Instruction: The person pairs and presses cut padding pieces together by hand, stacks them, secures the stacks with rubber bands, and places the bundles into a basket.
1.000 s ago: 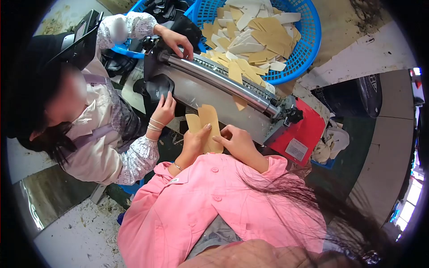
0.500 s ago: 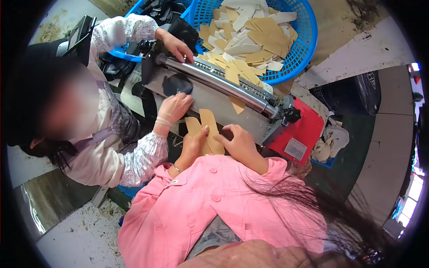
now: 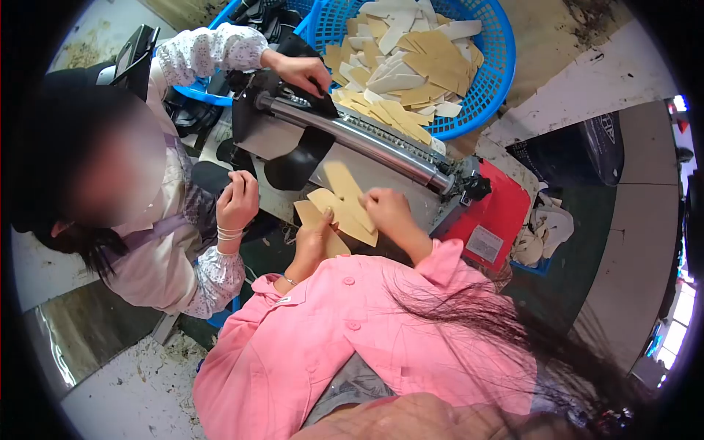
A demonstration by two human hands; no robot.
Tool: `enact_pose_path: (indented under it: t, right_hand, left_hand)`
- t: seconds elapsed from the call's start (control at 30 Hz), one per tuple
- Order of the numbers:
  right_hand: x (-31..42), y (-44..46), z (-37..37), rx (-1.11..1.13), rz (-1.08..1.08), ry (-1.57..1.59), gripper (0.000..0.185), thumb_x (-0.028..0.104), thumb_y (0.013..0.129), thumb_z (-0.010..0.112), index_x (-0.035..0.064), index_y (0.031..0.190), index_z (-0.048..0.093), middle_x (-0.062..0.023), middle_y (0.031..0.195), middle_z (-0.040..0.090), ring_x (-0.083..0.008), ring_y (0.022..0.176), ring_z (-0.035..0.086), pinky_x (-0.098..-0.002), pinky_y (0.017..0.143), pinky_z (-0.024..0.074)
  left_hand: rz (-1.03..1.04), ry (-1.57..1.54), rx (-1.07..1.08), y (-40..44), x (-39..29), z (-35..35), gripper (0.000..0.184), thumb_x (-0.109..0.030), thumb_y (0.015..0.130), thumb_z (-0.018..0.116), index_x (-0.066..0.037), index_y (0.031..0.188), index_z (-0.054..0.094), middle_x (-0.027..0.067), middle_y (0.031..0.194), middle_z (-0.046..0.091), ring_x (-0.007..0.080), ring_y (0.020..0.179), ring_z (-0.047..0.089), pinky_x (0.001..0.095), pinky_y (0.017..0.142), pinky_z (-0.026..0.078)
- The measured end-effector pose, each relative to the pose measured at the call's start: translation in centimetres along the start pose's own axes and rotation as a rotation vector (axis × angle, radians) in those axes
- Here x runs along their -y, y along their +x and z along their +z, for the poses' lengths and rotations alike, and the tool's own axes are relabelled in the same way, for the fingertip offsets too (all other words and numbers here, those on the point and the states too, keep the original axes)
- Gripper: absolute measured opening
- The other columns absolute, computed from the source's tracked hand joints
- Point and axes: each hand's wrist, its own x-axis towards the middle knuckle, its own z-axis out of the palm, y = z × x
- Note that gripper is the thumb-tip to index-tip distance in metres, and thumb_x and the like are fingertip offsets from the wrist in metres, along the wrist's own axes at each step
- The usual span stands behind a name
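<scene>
Just on the wearer's side of the roller machine (image 3: 367,147), the left hand (image 3: 312,246) pinched fanned tan pieces (image 3: 309,213) under its thumb; the right hand (image 3: 392,214) seemingly pinched an upper piece (image 3: 341,178) by its edge. Separating looked underway; the next move called for keeping layers apart.

Pieces (image 3: 438,64) in basket (image 3: 501,77) behind the roller (image 3: 359,144)

Tan pieces (image 3: 346,211) hide some fingers of the left hand (image 3: 311,240). The label (image 3: 485,243) has too small writing to read.
</scene>
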Motion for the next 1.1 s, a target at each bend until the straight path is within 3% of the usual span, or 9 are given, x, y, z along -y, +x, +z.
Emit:
enact_pose_path:
  t: [0.27, 0.37, 0.43, 0.53, 0.6, 0.63, 0.73, 0.9, 1.1]
  right_hand:
    - [-0.5, -2.2, -1.1, 0.162, -0.049, 0.197, 0.031, 0.031, 0.088, 0.067, 0.0010, 0.082, 0.072, -0.0194, 0.069, 0.063, -0.0264, 0.061, 0.064, -0.0401, 0.059, 0.0474]
    - [-0.3, -2.6, -1.1, 0.241, -0.089, 0.116, 0.034, 0.034, 0.089, 0.066, 0.0006, 0.085, 0.072, -0.0244, 0.077, 0.066, -0.0402, 0.076, 0.067, -0.0449, 0.068, 0.0512]
    - [-0.6, -0.3, -1.1, 0.145, 0.066, 0.145, 0.033, 0.032, 0.089, 0.066, 0.0004, 0.086, 0.072, -0.0239, 0.078, 0.066, -0.0408, 0.076, 0.067, -0.0457, 0.068, 0.0510]
    - [0.3, 0.9, -1.8, -0.042, 0.174, 0.161, 0.036, 0.036, 0.090, 0.064, 0.0008, 0.085, 0.072, -0.0234, 0.078, 0.067, -0.0412, 0.074, 0.067, -0.0477, 0.067, 0.0510]
    - [0.1, -1.0, -1.1, -0.103, 0.225, 0.117, 0.040, 0.040, 0.090, 0.064, 0.0008, 0.084, 0.071, -0.0230, 0.077, 0.067, -0.0404, 0.073, 0.068, -0.0480, 0.066, 0.0512]
    - [0.6, -2.7, -1.0, -0.043, 0.142, 0.013, 0.043, 0.043, 0.088, 0.070, 0.0009, 0.080, 0.070, -0.0142, 0.064, 0.066, -0.0270, 0.062, 0.068, -0.0407, 0.060, 0.0499]
    - [2.1, -6.0, -0.6, 0.233, -0.039, 0.187, 0.042, 0.041, 0.087, 0.071, -0.0005, 0.082, 0.069, -0.0151, 0.069, 0.068, -0.0304, 0.063, 0.067, -0.0412, 0.061, 0.0504]
    - [2.1, -5.8, 0.6, 0.195, -0.021, 0.111, 0.038, 0.040, 0.084, 0.072, 0.0018, 0.083, 0.069, -0.0188, 0.075, 0.067, -0.0365, 0.072, 0.068, -0.0438, 0.066, 0.0518]
    - [2.5, -6.1, -0.2, 0.186, 0.073, 0.187, 0.028, 0.031, 0.086, 0.070, 0.0041, 0.082, 0.068, -0.0153, 0.075, 0.067, -0.0342, 0.069, 0.066, -0.0419, 0.062, 0.0506]
  left_hand:
    - [0.050, 0.114, 0.055, -0.3, -0.6, -0.4, 0.034, -0.028, 0.095, 0.068, 0.000, 0.113, 0.061, 0.0066, 0.100, 0.064, 0.0153, 0.086, 0.064, 0.0300, 0.076, 0.055]
    - [0.012, 0.016, 0.174, -0.1, -0.4, -0.6, 0.040, -0.027, 0.100, 0.057, 0.004, 0.125, 0.054, 0.0145, 0.115, 0.063, 0.0229, 0.102, 0.065, 0.0350, 0.088, 0.055]
    - [-0.050, -0.331, 0.285, -0.1, -0.2, -0.3, 0.044, -0.025, 0.104, 0.049, 0.007, 0.133, 0.048, 0.0205, 0.126, 0.060, 0.0292, 0.115, 0.062, 0.0393, 0.097, 0.053]
    - [-0.078, -0.243, 0.396, -0.7, -0.5, -0.5, 0.048, -0.024, 0.106, 0.041, 0.010, 0.140, 0.038, 0.0267, 0.138, 0.051, 0.0357, 0.126, 0.054, 0.0449, 0.107, 0.047]
    - [0.005, -0.154, 0.363, -0.9, -0.9, -0.5, 0.046, -0.026, 0.105, 0.048, 0.010, 0.134, 0.045, 0.0250, 0.130, 0.057, 0.0326, 0.120, 0.060, 0.0429, 0.103, 0.050]
    - [0.037, -0.117, 0.346, -1.3, -1.3, -0.3, 0.046, -0.026, 0.104, 0.051, 0.010, 0.132, 0.047, 0.0246, 0.128, 0.058, 0.0319, 0.118, 0.061, 0.0423, 0.102, 0.051]
    - [0.072, -0.115, 0.322, -1.1, -1.0, 0.1, 0.043, -0.025, 0.100, 0.059, 0.009, 0.127, 0.051, 0.0217, 0.120, 0.063, 0.0295, 0.112, 0.064, 0.0406, 0.098, 0.053]
    - [0.051, -0.079, 0.296, -0.3, -1.3, 2.5, 0.032, -0.023, 0.097, 0.065, 0.003, 0.112, 0.057, 0.0127, 0.099, 0.066, 0.0223, 0.089, 0.066, 0.0368, 0.078, 0.057]
    - [0.015, -0.084, 0.251, -0.7, -1.9, 3.0, 0.030, -0.023, 0.094, 0.070, 0.001, 0.109, 0.059, 0.0110, 0.095, 0.067, 0.0203, 0.085, 0.066, 0.0339, 0.074, 0.056]
